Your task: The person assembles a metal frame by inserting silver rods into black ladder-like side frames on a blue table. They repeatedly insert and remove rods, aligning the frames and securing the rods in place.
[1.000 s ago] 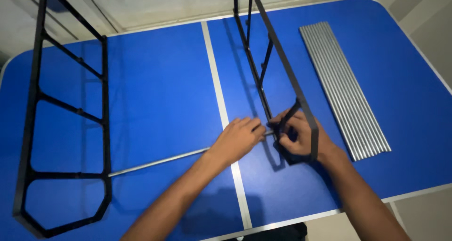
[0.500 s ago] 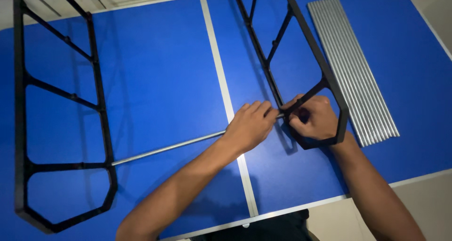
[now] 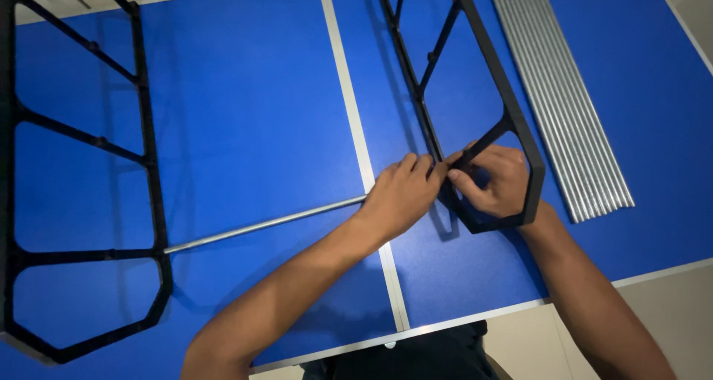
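Metal rod (image 3: 260,225), thin and silver, lies across a blue table (image 3: 245,113), running from lower left up toward the middle. Its left end meets the right edge of a black frame (image 3: 152,194) that stands on the left side of the table, at a joint near that frame's lower corner. Its right end disappears under the left hand (image 3: 401,194), which is curled closed over it; whether the fingers actually pinch the rod cannot be seen.

A second black frame (image 3: 512,120) stands to the right of the table's white centre line (image 3: 349,105), stretching from the far edge down to the hands. The right hand (image 3: 494,179) sits inside this frame's near, angled corner, fingers bent and closed around a slanted bar of the frame. The fingertips of both hands touch at the inner edge of this frame, just where the rod's hidden end points.

Further right, well apart from the hands, a flat row of matching silver rods (image 3: 564,105) lies side by side on the table, running from far to near. Both forearms reach in from the near edge of the table.
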